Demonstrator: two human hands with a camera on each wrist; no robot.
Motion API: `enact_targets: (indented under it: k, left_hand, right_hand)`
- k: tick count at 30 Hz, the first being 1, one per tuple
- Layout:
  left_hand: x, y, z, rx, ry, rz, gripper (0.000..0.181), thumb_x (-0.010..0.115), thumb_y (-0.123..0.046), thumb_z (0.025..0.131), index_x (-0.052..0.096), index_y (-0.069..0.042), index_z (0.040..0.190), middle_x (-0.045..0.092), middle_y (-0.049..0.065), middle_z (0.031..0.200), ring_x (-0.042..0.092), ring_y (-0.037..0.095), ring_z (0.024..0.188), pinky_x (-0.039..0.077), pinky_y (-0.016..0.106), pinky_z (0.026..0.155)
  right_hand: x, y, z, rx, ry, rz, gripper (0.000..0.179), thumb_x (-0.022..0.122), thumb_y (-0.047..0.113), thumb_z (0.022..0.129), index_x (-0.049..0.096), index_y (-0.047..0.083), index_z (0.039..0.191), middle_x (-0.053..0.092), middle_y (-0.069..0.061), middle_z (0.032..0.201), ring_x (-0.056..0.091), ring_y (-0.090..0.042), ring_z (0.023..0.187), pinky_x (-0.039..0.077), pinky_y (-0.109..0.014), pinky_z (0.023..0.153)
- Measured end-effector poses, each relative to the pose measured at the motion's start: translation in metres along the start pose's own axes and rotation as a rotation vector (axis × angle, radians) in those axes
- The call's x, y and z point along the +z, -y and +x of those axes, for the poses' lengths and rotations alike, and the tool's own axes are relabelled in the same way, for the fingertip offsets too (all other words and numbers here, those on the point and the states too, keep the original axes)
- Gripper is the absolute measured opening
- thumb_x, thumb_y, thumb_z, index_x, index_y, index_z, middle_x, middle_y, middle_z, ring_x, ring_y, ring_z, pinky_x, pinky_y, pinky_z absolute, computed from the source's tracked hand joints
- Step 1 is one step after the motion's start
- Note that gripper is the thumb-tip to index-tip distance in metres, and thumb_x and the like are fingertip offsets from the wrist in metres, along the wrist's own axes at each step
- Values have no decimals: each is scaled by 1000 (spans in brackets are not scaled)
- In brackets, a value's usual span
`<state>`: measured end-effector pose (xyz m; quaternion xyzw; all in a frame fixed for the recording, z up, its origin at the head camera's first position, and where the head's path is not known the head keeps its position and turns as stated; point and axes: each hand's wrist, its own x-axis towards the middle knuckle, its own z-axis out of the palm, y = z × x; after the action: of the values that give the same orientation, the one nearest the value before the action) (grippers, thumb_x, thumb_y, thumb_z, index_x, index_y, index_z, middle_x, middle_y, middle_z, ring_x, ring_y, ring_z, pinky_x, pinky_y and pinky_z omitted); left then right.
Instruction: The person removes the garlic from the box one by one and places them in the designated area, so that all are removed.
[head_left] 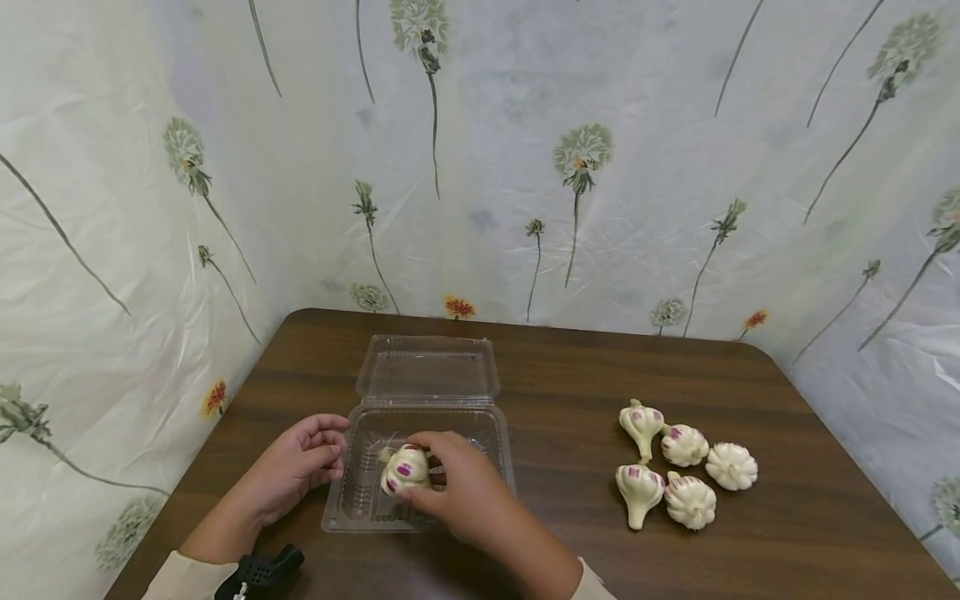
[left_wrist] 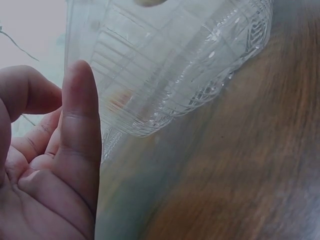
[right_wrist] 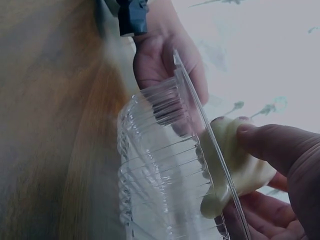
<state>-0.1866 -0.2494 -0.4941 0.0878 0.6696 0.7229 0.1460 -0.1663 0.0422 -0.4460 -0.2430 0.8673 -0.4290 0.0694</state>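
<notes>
A garlic bulb with purple marks is gripped in my right hand, between the thumb and the fingers. The bulb is over the base of a clear plastic clamshell box, whose lid lies folded back. In the right wrist view, the bulb overlaps the box's rim. My left hand is beside the box's left edge, its fingers loosely bent, with the fingertips right at the rim. The left wrist view shows the thumb close to the clear ribbed wall.
Several more garlic bulbs are grouped on the right of the brown wooden table. Behind and on both sides hangs a pale sheet printed with dandelions. A black device is strapped at my left wrist.
</notes>
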Motion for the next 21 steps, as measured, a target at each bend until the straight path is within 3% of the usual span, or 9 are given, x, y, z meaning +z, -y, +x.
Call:
enact_targets:
  k: [21]
  left_hand:
    - [0, 0, 0, -5, -12, 12, 42, 57, -7, 107, 40, 6, 143, 59, 1, 106, 65, 12, 85, 61, 26, 79]
  right_hand:
    - [-6, 3, -25, 18, -56, 132, 56, 85, 22, 90, 61, 12, 140, 60, -5, 128, 68, -19, 113, 57, -19, 92]
